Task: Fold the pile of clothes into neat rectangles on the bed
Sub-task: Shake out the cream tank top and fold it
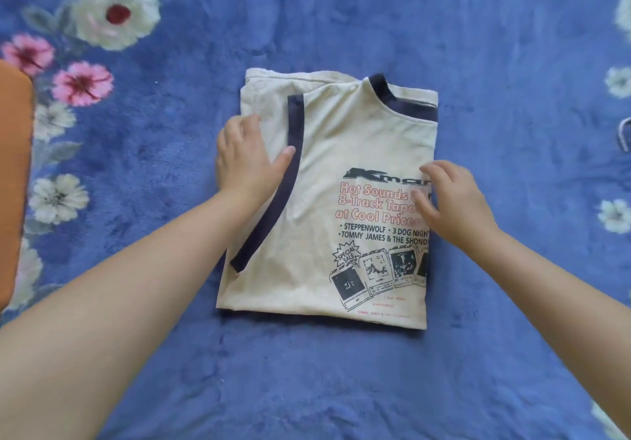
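Observation:
A cream T-shirt (345,145) with navy collar and sleeve trim lies folded into a rough rectangle in the middle of the bed. Red and black print shows on its right half. My left hand (247,157) lies flat on the shirt's left edge, fingers straight, beside the navy sleeve band. My right hand (452,197) rests on the right edge over the print, fingers loosely bent and pressing the cloth down. Neither hand grips the fabric.
The bed is covered by a blue fleece blanket (341,371) with pink and white flowers along the left and right sides. An orange object (13,180) sits at the far left edge. A thin light cord (623,133) shows at the right edge.

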{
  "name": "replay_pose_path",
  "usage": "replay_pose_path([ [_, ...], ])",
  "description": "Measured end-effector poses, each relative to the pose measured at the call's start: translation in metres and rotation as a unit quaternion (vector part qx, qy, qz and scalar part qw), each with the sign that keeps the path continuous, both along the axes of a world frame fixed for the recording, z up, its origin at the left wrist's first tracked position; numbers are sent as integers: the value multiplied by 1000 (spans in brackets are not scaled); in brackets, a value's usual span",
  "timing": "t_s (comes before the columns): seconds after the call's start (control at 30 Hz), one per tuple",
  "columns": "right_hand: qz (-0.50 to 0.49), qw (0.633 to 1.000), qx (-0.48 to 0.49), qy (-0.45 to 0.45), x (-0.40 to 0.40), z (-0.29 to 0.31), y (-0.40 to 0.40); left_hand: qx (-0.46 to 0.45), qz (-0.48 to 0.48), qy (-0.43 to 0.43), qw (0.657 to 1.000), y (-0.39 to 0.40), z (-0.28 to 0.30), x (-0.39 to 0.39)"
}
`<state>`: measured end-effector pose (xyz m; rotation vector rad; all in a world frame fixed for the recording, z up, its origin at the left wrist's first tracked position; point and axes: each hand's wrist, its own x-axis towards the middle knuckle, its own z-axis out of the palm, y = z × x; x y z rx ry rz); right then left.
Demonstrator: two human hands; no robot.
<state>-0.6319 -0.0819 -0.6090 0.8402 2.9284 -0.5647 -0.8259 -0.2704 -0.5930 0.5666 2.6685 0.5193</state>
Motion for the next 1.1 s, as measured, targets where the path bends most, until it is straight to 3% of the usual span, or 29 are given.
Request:
replay_pose_path([
  [0.13,-18,999,11,28,-45,-10,9,3,-185,103,977,46,-15,-24],
  [0.27,-46,998,11,-31,-95,-20,31,-78,-163,97,979,80,-28,-48],
  [0.33,-45,996,26,-68,-113,-21,44,-72,-186,86,976,83,-33,-58],
  [0.43,-48,997,41,-45,-128,-21,60,-37,-189,67,979,75,-41,-71],
  [0.63,-22,988,154,1,-119,-49,55,-142,-198,80,966,76,-59,-78],
  [0.73,-73,988,135,-9,-115,-47,50,-119,-154,70,978,76,-53,-75],
  [0.8,-82,989,112,50,-103,-41,44,-74,-128,90,985,63,-47,-70],
  [0.87,-45,985,122,112,-75,-37,31,-3,-164,131,978,34,-45,-54],
  [0.93,53,979,132,146,-35,-41,13,98,-281,185,937,-2,-47,-33],
  [1.0,190,962,139,135,10,-45,-3,156,-446,214,855,-44,-56,-13],
  [1.07,309,935,148,92,53,-46,-14,140,-568,224,780,-87,-63,-3],
  [1.1,349,923,151,63,69,-47,-16,116,-596,230,760,-104,-66,-3],
])
